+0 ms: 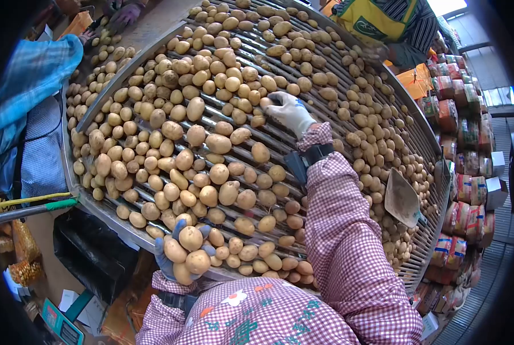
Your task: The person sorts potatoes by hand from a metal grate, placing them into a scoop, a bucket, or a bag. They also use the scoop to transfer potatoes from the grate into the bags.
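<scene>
My left hand (164, 259), in a blue-grey glove, is cupped around several potatoes (198, 261) at the near edge of the sorting table (99, 210). My right hand (290, 112), in a white glove, reaches to the middle of the slatted metal surface, its fingers closed on a potato (265, 102). Part of that potato is hidden by the fingers. Loose potatoes (218, 144) of mixed sizes lie all around both hands, with metal bars showing between them.
A scoop (402, 198) lies among potatoes on the right. Another person's yellow apron (378, 20) is at the far side, and a purple-gloved hand (125, 17) works at top left. Stacked packages (470, 190) line the right. A black bag (93, 250) and a scale display (61, 325) are lower left.
</scene>
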### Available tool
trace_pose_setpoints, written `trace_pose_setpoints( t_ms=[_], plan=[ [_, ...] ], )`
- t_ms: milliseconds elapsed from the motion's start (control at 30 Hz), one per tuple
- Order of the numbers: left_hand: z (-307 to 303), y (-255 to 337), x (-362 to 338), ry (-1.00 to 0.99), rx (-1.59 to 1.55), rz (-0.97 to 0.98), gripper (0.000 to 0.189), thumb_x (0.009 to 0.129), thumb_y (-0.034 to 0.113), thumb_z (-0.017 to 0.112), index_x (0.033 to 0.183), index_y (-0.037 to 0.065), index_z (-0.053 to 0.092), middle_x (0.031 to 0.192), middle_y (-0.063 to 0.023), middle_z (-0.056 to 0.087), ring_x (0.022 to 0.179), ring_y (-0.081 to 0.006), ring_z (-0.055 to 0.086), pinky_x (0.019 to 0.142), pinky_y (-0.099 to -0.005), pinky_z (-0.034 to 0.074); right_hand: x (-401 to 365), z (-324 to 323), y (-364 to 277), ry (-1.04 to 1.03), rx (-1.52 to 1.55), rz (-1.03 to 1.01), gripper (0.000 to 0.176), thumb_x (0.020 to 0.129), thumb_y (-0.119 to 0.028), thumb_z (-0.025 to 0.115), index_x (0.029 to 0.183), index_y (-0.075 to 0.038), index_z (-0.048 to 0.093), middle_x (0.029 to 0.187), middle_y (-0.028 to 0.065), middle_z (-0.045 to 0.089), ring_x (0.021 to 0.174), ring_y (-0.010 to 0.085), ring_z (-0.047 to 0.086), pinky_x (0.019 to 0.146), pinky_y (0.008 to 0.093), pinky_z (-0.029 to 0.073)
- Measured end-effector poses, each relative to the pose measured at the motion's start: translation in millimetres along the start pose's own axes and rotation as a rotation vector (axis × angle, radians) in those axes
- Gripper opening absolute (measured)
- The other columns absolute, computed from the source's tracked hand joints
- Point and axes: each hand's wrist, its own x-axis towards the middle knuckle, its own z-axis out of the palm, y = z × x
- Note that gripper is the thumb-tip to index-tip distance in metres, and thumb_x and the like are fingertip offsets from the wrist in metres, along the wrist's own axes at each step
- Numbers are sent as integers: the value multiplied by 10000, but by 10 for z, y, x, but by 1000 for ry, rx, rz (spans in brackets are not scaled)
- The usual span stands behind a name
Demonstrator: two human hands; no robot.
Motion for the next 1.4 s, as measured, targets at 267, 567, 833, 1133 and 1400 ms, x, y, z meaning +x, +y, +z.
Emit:
trace_pose_setpoints(
  t_ms=[267, 567, 833, 1133, 1400],
  plan=[
    [148, 51, 31, -193, -25, -129, 815, 982, 698, 345, 1597, 165, 304, 1553, -311, 364, 1258, -477, 548, 1054, -576, 480, 323, -32, 27, 259, -42, -232, 424, 912, -246, 643, 1285, -45, 651, 1277, 193, 666, 1186, 296, 644, 1012, 373, 498],
    [89, -67, -82, 55, -340, 53, 815, 996, 697, 322, 1602, 152, 294, 1557, -280, 395, 1335, -427, 505, 1111, -553, 429, 666, -364, -204, -428, -353, -151, 610, 844, -289, 699, 1408, -109, 553, 1420, 219, 530, 1269, 363, 558, 1062, 407, 464],
    [191, 62, 36, -243, -76, -178, 784, 979, 683, 386, 1595, 202, 328, 1589, -279, 333, 1308, -508, 502, 1104, -601, 423, -549, -299, 24, -239, 1416, 89, 437, 1011, -239, 583, 1412, -76, 529, 1235, 123, 642, 927, 216, 692, 741, 331, 593],
    [414, 106, 42, -109, 47, -153, 713, 1014, 612, 404, 1568, 165, 356, 1523, -227, 444, 1258, -487, 549, 1064, -573, 485, -1951, 416, -840, -623, 1922, 8, 490, 1093, -251, 390, 1505, 13, 406, 1400, 146, 587, 1089, 224, 672, 912, 320, 588],
    [426, 134, -139, -204, -158, -8, 649, 1068, 493, 369, 1537, 44, 369, 1504, -189, 476, 1348, -363, 522, 1093, -528, 494, -2552, 801, -1635, -445, 1598, -82, 553, 1069, -218, 481, 1558, -30, 304, 1477, 157, 480, 1350, 311, 525, 1141, 453, 452]
  ],
)
